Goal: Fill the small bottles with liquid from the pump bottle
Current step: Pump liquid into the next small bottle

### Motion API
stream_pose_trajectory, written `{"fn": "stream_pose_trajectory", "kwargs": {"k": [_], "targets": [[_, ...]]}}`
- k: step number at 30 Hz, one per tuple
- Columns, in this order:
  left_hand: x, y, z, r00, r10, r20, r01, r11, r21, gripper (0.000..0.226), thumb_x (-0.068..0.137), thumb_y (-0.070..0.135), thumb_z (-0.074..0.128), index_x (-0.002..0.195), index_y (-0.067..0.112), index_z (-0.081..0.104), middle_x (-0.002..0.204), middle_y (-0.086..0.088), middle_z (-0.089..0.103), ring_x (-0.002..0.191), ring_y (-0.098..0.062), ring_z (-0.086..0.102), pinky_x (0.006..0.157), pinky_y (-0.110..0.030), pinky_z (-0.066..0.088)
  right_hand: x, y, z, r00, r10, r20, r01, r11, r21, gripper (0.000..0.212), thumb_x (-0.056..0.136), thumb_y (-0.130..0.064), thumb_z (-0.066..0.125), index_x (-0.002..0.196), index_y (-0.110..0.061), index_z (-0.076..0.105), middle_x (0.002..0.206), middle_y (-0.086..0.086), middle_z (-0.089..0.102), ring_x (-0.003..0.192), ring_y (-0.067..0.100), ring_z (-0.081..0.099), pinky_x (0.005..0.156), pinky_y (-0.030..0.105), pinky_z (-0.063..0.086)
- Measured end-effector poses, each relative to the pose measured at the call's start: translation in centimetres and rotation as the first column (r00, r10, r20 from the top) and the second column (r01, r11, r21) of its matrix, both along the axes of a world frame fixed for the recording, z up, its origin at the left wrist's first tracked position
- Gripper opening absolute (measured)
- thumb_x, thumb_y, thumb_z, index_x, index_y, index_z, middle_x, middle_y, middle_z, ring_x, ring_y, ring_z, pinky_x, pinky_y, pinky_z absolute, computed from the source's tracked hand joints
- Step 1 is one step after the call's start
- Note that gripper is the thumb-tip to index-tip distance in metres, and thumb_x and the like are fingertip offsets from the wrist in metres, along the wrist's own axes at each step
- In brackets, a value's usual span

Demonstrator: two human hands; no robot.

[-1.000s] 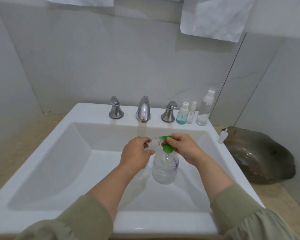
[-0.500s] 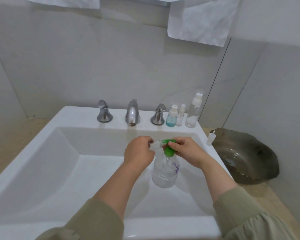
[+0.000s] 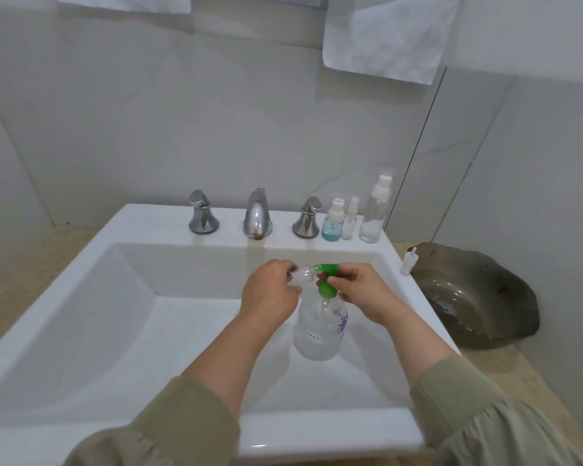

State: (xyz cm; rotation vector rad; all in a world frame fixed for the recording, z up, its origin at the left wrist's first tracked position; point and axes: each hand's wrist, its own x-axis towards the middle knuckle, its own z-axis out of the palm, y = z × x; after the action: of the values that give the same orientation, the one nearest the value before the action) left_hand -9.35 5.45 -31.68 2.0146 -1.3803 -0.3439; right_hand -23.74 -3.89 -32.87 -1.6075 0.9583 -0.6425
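Pump bottle (image 3: 319,327): clear plastic with a green pump head (image 3: 327,270), upright over the basin of the sink (image 3: 142,227). We cannot tell whether its base touches the basin.
Small bottle (image 3: 300,275): clear and tipped on its side, with its mouth set against the green spout.
Left hand (image 3: 270,294): its fingers (image 3: 285,265) pinch the small bottle.
Right hand (image 3: 364,294): its fingers (image 3: 342,280) curl round the pump head and neck, grasping them.
Handling: we judge the pump bottle light, with thin walls that give under a squeeze and a smooth skin that turns slippery when wet. The neck under the green collar looks the surest hold. The small bottle seems light and stiff, and is best held by its body near the mouth.
Writing: we see purple print on the pump bottle's side and a white strip with dark dots, neither readable.
Ledge: a blue-filled bottle (image 3: 332,220), a tiny clear bottle (image 3: 349,218) and a tall sprayer (image 3: 374,210) stand just beside one another.
Table: a loose white sprayer top (image 3: 408,262) stands near a dark bowl (image 3: 478,297).
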Motion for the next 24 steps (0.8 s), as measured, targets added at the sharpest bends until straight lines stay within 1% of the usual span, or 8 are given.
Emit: {"fn": "stream_pose_trajectory", "kwargs": {"k": [3,6,8,10,11,13,20,24], "targets": [[0.1,0.0,0.0,1.0,0.01,-0.011,-0.01,1.0,0.002,0.032,0.085,0.016,0.064,0.117,0.016,0.061,0.107,0.0,0.062,0.098,-0.02,0.058,0.083,-0.03,0.046,0.2,0.2,0.0,1.0,-0.014,-0.018,0.014,1.0,-0.011,0.024,0.092,0.001,0.054,0.089,-0.017,0.069,0.088,0.004,0.07,0.089,0.021,0.058,0.079,0.033,0.042],[0.2,0.1,-0.1,1.0,0.015,-0.015,-0.014,1.0,0.018,0.031,0.085,0.016,0.064,0.116,0.017,0.061,0.107,0.001,0.063,0.097,-0.02,0.058,0.083,-0.028,0.045,0.3,0.7,0.4,0.999,-0.013,-0.041,0.012,1.0,-0.029,0.019,0.092,0.0,0.053,0.102,-0.007,0.068,0.094,0.007,0.068,0.084,0.014,0.061,0.071,0.012,0.046],[0.4,0.1,-0.1,1.0,0.011,-0.013,-0.01,0.999,0.034,0.031,0.085,0.016,0.064,0.116,0.018,0.06,0.107,0.001,0.062,0.098,-0.02,0.058,0.082,-0.027,0.045,0.0,0.9,0.8,0.997,0.027,-0.065,-0.027,1.0,-0.001,0.021,0.093,-0.002,0.052,0.11,-0.004,0.065,0.1,0.008,0.066,0.08,0.005,0.059,0.063,0.006,0.045],[0.4,0.1,-0.1,1.0,0.005,-0.01,-0.005,0.999,0.037,0.03,0.085,0.016,0.064,0.115,0.018,0.06,0.107,0.002,0.062,0.098,-0.02,0.058,0.083,-0.028,0.045,-0.1,0.9,1.1,0.992,0.096,-0.084,-0.089,0.992,0.085,0.02,0.095,-0.017,0.052,0.111,-0.012,0.064,0.111,0.006,0.066,0.093,0.007,0.058,0.082,0.02,0.045],[0.4,0.2,-0.1,1.0,0.002,-0.008,-0.002,0.999,0.037,0.03,0.085,0.016,0.064,0.115,0.018,0.061,0.106,0.002,0.062,0.097,-0.02,0.058,0.083,-0.028,0.045,-0.1,0.9,1.1,0.989,0.115,-0.095,-0.101,0.985,0.141,0.023,0.096,-0.028,0.05,0.11,-0.016,0.063,0.117,0.001,0.064,0.105,0.009,0.055,0.096,0.032,0.039],[0.4,0.2,-0.1,1.0,0.001,-0.009,-0.001,0.999,0.032,0.03,0.084,0.016,0.064,0.114,0.018,0.061,0.105,0.002,0.062,0.096,-0.02,0.059,0.082,-0.028,0.046,0.2,0.6,1.0,0.992,0.075,-0.105,-0.046,0.964,0.261,0.037,0.094,-0.047,0.043,0.11,-0.02,0.062,0.126,-0.003,0.058,0.122,0.013,0.046,0.107,0.046,0.024],[0.4,0.1,-0.1,1.0,-0.006,-0.006,0.006,1.0,0.021,0.029,0.084,0.015,0.064,0.113,0.018,0.061,0.105,0.002,0.063,0.096,-0.019,0.059,0.083,-0.027,0.046,0.4,1.0,0.2,0.987,-0.033,-0.16,0.116,0.831,0.544,0.073,0.081,-0.066,0.05,0.137,-0.02,0.041,0.147,0.007,0.033,0.136,0.031,0.031,0.11,0.06,0.01],[0.5,0.2,-0.3,1.0,-0.012,0.006,0.012,1.0,0.016,0.029,0.084,0.013,0.064,0.113,0.017,0.061,0.105,0.001,0.063,0.096,-0.02,0.059,0.083,-0.027,0.046,0.7,1.5,0.3,0.981,-0.049,-0.188,0.15,0.806,0.573,0.079,0.078,-0.069,0.051,0.14,-0.022,0.037,0.148,0.009,0.026,0.139,0.034,0.022,0.109,0.061,0.005]]}}
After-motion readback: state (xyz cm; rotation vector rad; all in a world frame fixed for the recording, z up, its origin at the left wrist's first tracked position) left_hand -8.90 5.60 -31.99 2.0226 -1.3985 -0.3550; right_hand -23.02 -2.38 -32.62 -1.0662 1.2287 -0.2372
